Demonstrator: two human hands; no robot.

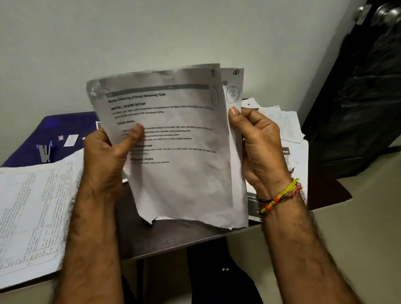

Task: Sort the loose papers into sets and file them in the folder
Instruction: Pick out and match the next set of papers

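Aloft, left hand [108, 152] and right hand [258, 145] pinch opposite edges of the papers [182, 175].

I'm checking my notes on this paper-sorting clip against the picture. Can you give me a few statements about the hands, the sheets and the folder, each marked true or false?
1. Both hands hold sheets up off the table. True: the left hand pinches the front sheet, and the right hand grips the sheet behind it.
2. The rear sheet carries a circled 5. False: it is a circled 3.
3. The blue folder lies at the table's left rear. True.
4. The beaded bracelet is on the left wrist. False: it is on the right wrist.
5. The front sheet is blank. False: it carries printed headings and text.
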